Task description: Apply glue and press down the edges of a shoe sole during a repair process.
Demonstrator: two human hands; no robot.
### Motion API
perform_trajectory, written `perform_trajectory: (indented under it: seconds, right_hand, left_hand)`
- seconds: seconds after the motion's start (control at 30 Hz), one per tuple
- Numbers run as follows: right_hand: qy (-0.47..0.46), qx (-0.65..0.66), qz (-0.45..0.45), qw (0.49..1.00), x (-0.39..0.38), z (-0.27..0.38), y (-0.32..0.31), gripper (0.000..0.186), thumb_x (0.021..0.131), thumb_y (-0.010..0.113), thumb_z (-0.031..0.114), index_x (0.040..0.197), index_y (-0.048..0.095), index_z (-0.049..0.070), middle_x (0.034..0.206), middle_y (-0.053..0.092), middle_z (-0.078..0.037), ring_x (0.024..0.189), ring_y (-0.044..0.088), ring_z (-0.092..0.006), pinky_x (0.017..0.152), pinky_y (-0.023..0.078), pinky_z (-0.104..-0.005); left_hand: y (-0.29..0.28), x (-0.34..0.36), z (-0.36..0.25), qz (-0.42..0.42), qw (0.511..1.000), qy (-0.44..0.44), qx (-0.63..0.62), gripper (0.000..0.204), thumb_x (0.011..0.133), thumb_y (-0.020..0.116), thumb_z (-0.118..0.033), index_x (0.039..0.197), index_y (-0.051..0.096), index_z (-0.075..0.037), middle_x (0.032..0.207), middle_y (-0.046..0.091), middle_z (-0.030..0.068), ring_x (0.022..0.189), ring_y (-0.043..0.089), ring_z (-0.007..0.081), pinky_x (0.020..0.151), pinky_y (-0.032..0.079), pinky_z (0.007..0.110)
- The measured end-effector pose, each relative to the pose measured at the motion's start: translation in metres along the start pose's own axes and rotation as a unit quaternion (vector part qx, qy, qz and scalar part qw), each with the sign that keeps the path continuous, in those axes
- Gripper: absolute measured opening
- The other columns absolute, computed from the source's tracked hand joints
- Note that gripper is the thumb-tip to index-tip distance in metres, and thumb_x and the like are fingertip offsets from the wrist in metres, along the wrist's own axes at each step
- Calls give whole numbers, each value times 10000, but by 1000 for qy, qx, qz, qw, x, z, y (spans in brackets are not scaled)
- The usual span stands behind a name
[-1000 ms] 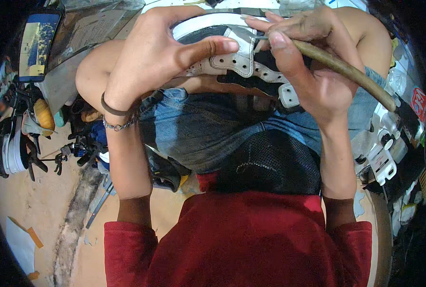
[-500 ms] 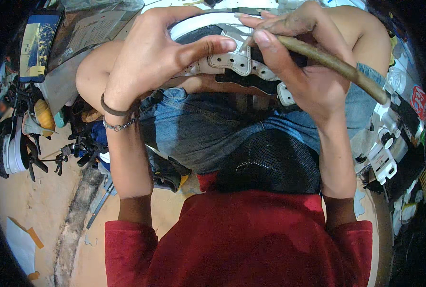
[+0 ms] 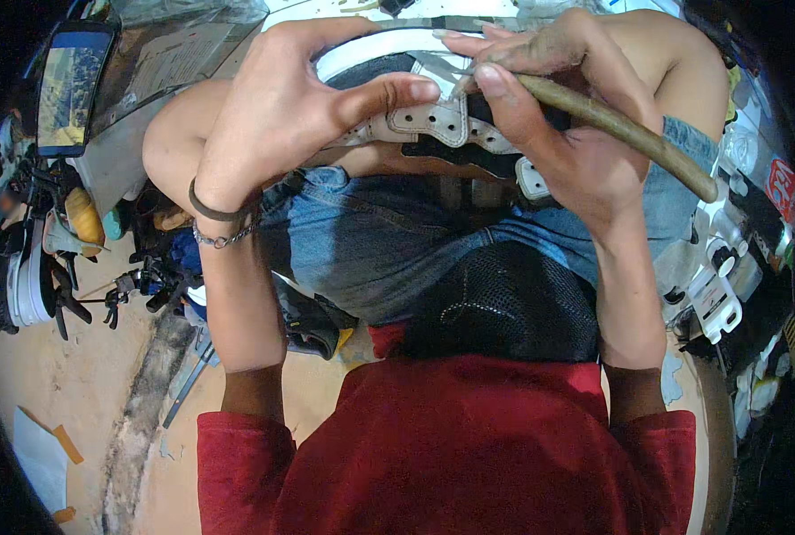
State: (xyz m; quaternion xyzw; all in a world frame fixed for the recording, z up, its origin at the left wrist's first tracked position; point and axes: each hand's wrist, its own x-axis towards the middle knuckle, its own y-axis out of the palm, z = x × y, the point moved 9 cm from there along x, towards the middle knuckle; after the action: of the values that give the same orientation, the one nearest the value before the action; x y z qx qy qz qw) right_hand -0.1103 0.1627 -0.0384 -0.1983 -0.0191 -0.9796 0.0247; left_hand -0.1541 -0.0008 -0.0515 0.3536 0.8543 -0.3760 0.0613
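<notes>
A white and black shoe (image 3: 353, 61) with a row of eyelets rests over my lap. My left hand (image 3: 268, 116) is closed round its left side, thumb pressed along the white eyelet strip (image 3: 433, 123). In my right hand (image 3: 593, 134) is a tool with a long brown wooden handle (image 3: 629, 123). Its thin pointed metal blade (image 3: 437, 61) lies against the white upper, close to my left thumb. The right thumb and fingers pinch the handle near the blade, the other fingers reaching over the shoe's far side. The exact blade tip is hard to make out.
A lit phone (image 3: 65, 89) stands at the far left. Below it are black clamp-like tools and a white-soled shoe (image 3: 28, 290). A white sheet (image 3: 39, 455) lies on the floor at lower left. Along the right side are a white plastic piece (image 3: 716, 308) and a red packet (image 3: 781, 187).
The wooden handle's free end has dipped slightly down and left, with the blade still at the same spot on the shoe. My left hand is almost unmoved.
</notes>
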Motion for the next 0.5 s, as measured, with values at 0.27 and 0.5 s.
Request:
perform_trajectory:
  seconds: [0.27,0.5]
  right_hand:
    - [49,39,-52,997,-5,1,-8,188,876,730,72,830,597,-53,763,662,-128,780,707,-182,842,600,-395]
    - [13,-41,-4,999,3,6,1,200,876,738,81,816,582,-27,732,672,-114,734,695,-152,826,596,-357]
  left_hand:
    - [2,0,-4,-20,999,22,-21,383,826,801,-346,1024,728,-25,832,723,102,728,665,155,668,527,303]
    - [2,0,0,-39,997,19,-60,410,798,822,-391,1003,753,-42,801,723,122,676,664,195,656,524,333]
